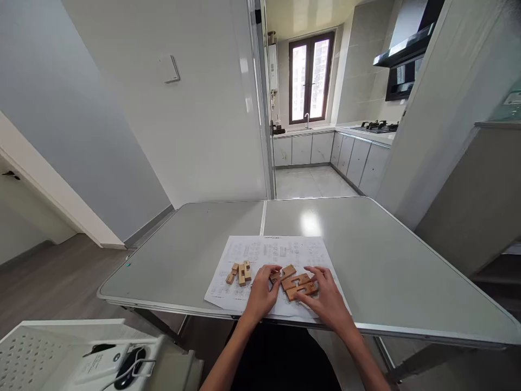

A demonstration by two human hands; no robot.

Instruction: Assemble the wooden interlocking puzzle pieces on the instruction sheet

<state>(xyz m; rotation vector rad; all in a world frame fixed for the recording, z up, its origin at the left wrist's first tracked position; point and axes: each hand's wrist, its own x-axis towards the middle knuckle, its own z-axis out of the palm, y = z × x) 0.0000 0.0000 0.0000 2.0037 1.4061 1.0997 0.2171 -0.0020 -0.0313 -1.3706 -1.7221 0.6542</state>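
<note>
From where I stand, two bare arms reach over the near edge of the bench (386, 260), bent a bit inward. The left hand (262, 293) has its finger and thumb at the top flat wood piece (289, 270); I can't tell if it is pinching. The right hand (329, 301) is spread wide and loose, its thumb by the lowest piece (292, 295). The middle piece (288, 283) lies between those two. I think the step now is putting these pieces side by side. The next move seems to need soft, careful fingertips. All three lie on a big paper (280, 250), and some small blocks (241, 276) sit left of them. Far off is a window (299, 81).
</note>
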